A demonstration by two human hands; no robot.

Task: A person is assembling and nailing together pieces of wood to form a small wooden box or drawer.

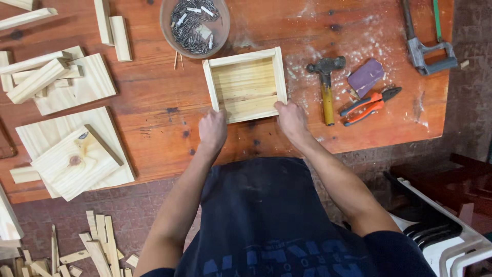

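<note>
Shallow square wooden tray frame [246, 84] lying flat on the reddish wooden surface [154, 128], just below the round bowl of nails [193, 23]. Left hand [212, 128] at the near left corner, fingers curled against the corner, apparently gripping it though tips hidden. Right hand [290, 117] at the near right corner, fingers pressed onto the rim and closed on it.

Judged best handled by keeping both corners held evenly, with pressure straight along the near rail rather than twisting, so the thin side strips stay square; sliding flat over the surface safer than lifting by one corner.

Room and edges: open bare wood between the frame and the near edge of the surface, enough to draw the frame closer. To the right, hammer [326, 87] standing just beside the frame, then a purple sanding block [365, 77] and orange-handled pliers [370, 105]; little room that way. To the left, clear stretch before the pine boards [77, 154] and stacked strips [41, 74]. Far side tight against the bowl. Hacksaw [425, 48] well apart at the far right corner. Offcuts [97, 251] on the floor below.
</note>
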